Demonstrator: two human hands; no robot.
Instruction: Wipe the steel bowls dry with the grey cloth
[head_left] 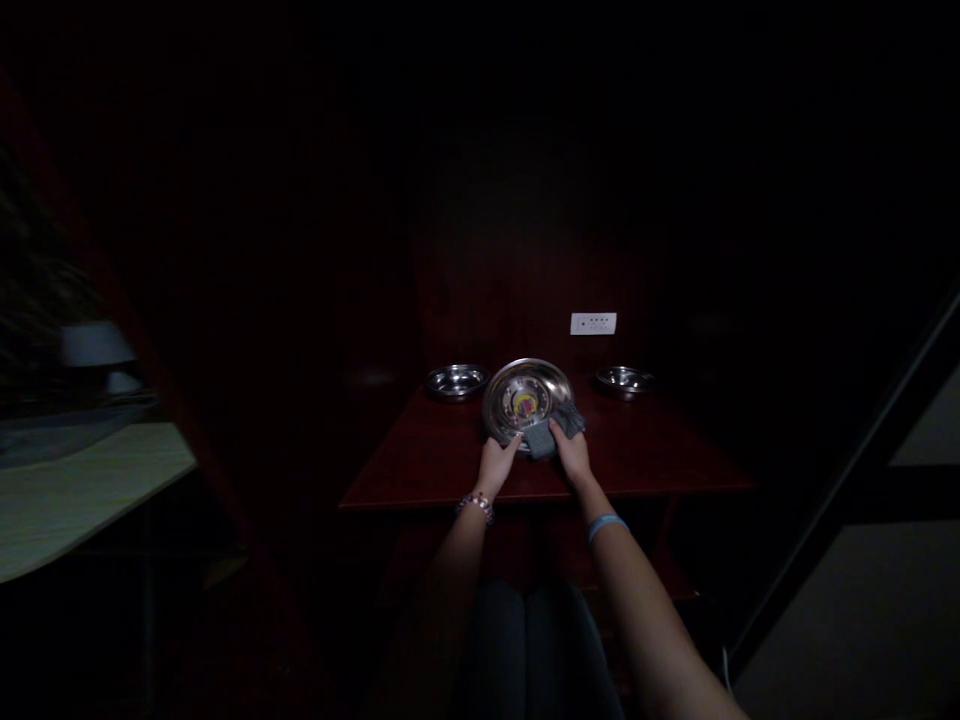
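Fingers of the left hand grip the lower rim of a tilted steel basin, near the middle of the worktop's front edge; the right hand pinches a grey cloth against it. Good handling likely means a steady rim and flat cloth. The basin's yellow-and-red label is unreadable. Steel bowls sit near both back corners.

Dim indoor nook, kind unclear (red table, wall socket)
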